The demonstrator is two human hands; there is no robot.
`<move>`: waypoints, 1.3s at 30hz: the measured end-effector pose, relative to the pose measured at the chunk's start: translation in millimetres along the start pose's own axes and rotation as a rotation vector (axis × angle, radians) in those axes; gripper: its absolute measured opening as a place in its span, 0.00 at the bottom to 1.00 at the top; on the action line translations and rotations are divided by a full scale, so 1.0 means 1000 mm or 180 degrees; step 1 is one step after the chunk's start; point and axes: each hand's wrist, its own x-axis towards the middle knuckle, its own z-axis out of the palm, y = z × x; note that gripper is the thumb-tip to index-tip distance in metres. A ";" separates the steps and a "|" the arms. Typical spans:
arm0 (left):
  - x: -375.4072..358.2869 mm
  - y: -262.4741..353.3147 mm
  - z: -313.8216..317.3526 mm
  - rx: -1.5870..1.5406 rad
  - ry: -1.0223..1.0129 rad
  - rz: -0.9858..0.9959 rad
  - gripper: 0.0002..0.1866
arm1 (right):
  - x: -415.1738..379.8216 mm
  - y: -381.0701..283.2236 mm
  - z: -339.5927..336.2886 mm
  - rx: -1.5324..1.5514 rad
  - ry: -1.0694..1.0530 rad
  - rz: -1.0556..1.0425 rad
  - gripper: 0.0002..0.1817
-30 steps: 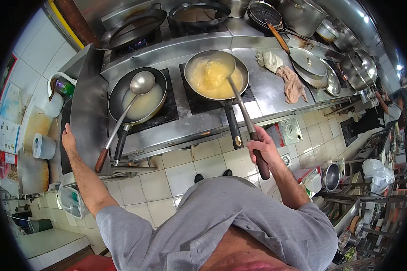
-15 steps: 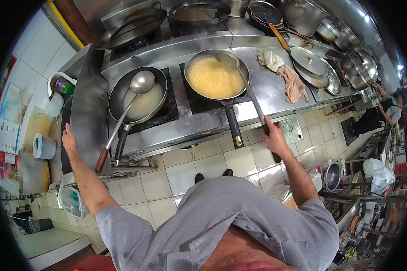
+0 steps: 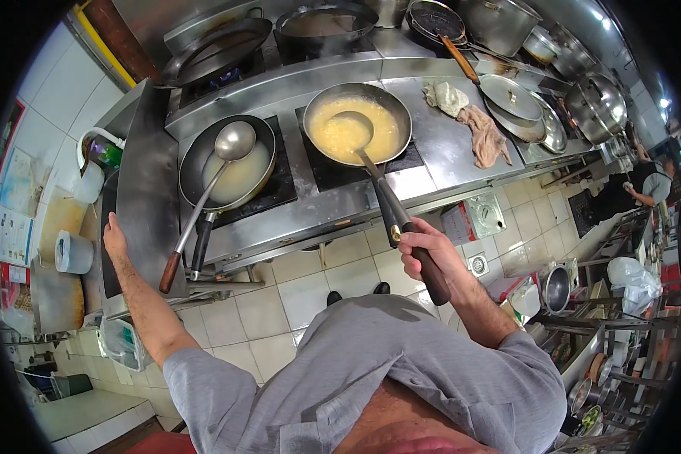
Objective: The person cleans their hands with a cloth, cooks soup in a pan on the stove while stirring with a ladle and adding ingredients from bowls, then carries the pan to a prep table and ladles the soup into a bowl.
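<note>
My right hand (image 3: 437, 256) grips the dark handle of a ladle (image 3: 430, 278). The ladle's bowl is partly sunk in the yellow, lumpy liquid (image 3: 382, 125) of a frying pan (image 3: 406, 113) on the right front burner. That pan's black handle (image 3: 387, 208) runs just beside the ladle. Left of it, a second frying pan (image 3: 189, 163) holds a paler, cloudy liquid (image 3: 242, 178). A second ladle (image 3: 235, 141) lies across this pan, its wooden grip over the stove's front edge. My left hand (image 3: 115, 240), fingers stretched, rests at the edge of the metal side panel (image 3: 145, 197).
Two wide pans (image 3: 327, 23) sit on the rear burners. Cloths (image 3: 484, 136) and pot lids (image 3: 511, 97) lie on the steel top to the right. Large pots (image 3: 499, 26) stand behind. A person (image 3: 639, 185) is at the far right. White tiles (image 3: 310, 297) cover the floor.
My right hand has moved left and closer to my body. The ladle's bowl has shifted from the pan's upper right toward its middle left. My left hand stays about where it was.
</note>
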 end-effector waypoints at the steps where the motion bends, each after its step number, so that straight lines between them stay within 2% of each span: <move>1: 0.001 0.000 0.001 -0.0006 0.0002 0.0010 0.38 | 0.000 0.000 0.000 0.0185 -0.0058 0.0039 0.12; 2: 0.000 0.000 0.001 -0.0039 -0.0002 0.0007 0.38 | 0.001 0.000 -0.002 0.0192 -0.0056 0.0031 0.12; 5: -0.001 0.001 0.000 -0.0045 -0.0019 0.0003 0.38 | 0.002 -0.007 -0.014 0.0819 -0.0640 0.0272 0.06; 8: -0.002 0.001 -0.001 -0.0049 -0.0041 0.0007 0.38 | 0.004 -0.004 -0.026 0.1050 -0.0874 0.0161 0.06; 10: 0.000 0.000 0.000 -0.0078 -0.0047 0.0011 0.38 | 0.000 0.001 -0.028 0.1029 -0.0788 0.0116 0.08; 12: 0.000 -0.001 0.000 -0.0042 -0.0027 0.0008 0.37 | -0.006 0.004 -0.028 0.0447 -0.0212 -0.0102 0.19; 13: 0.001 -0.002 0.000 -0.0040 -0.0027 0.0004 0.37 | -0.007 0.006 -0.034 0.0216 -0.0148 -0.0103 0.30; 14: 0.000 -0.001 0.000 -0.0057 -0.0012 0.0018 0.37 | -0.007 0.007 -0.036 0.0216 -0.0147 -0.0097 0.30; 16: -0.002 0.001 0.000 -0.0071 -0.0004 0.0030 0.37 | -0.006 0.009 -0.042 -0.0735 0.0163 -0.0464 0.32; 18: -0.004 0.003 -0.001 -0.0116 0.0013 0.0022 0.37 | -0.002 0.010 -0.053 -0.0934 0.0235 -0.0532 0.36; 21: -0.004 0.004 -0.001 -0.0149 0.0003 0.0047 0.37 | -0.001 0.004 -0.067 -0.1744 0.0409 -0.0858 0.39; 22: -0.004 0.004 -0.002 -0.0143 0.0000 0.0044 0.37 | 0.000 0.002 -0.070 -0.1743 0.0409 -0.0850 0.39; 24: -0.004 0.004 -0.001 -0.0076 0.0022 -0.0012 0.37 | 0.003 -0.001 -0.080 -0.2429 0.0561 -0.1174 0.39; 25: -0.004 0.004 -0.001 -0.0073 0.0020 -0.0012 0.37 | 0.005 -0.004 -0.088 -0.2891 0.0732 -0.1067 0.39; 26: -0.004 0.004 -0.001 -0.0026 0.0030 -0.0009 0.37 | 0.008 -0.006 -0.096 -0.2890 0.0731 -0.1065 0.39; 28: -0.003 0.003 -0.002 0.0021 0.0051 -0.0013 0.37 | 0.018 -0.012 -0.106 -0.4685 0.1144 -0.1889 0.40; 29: -0.004 0.004 -0.002 0.0037 0.0054 0.0004 0.37 | 0.019 -0.020 -0.102 -0.4842 0.1298 -0.1437 0.40; 30: -0.005 0.004 -0.002 0.0052 0.0055 0.0022 0.37 | 0.026 -0.022 -0.104 -0.4844 0.1291 -0.1439 0.40; 32: -0.007 0.007 -0.003 0.0058 0.0041 0.0002 0.37 | 0.040 -0.024 -0.112 -0.5444 0.1523 -0.1427 0.40; 35: -0.007 0.006 -0.003 0.0077 0.0038 -0.0030 0.38 | 0.061 -0.026 -0.109 -0.4961 0.1401 -0.1174 0.39; 39: -0.004 0.003 -0.003 0.0083 0.0031 -0.0018 0.38 | 0.079 -0.022 -0.099 -0.4847 0.1136 -0.1369 0.41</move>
